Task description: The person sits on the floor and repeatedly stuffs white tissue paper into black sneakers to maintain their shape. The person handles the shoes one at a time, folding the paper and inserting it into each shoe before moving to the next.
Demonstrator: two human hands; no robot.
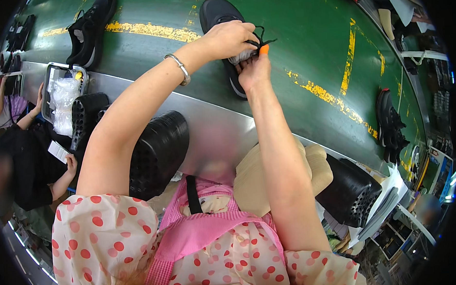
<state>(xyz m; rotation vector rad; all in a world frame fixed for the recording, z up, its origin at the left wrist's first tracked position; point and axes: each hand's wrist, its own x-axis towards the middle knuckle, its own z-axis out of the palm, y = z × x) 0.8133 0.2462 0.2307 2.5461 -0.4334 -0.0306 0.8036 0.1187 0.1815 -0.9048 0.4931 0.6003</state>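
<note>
A black shoe lies on the green work surface, its toe pointing away from me and pale, crinkled stuffing in its opening. My left hand bends over the tongue area, its fingers closed on the black shoelace. From the near side of the opening, my right hand meets it. An orange finger cover sits on the right thumb, pressed against the lace. Loose lace ends stick out to the right of both hands. The right fingertips are partly hidden by the shoe.
Another black shoe stands at the left, and more dark shoes at the right. Below the metal edge are black perforated bins and beige sheets. A tray holds clear plastic, near a co-worker at the left.
</note>
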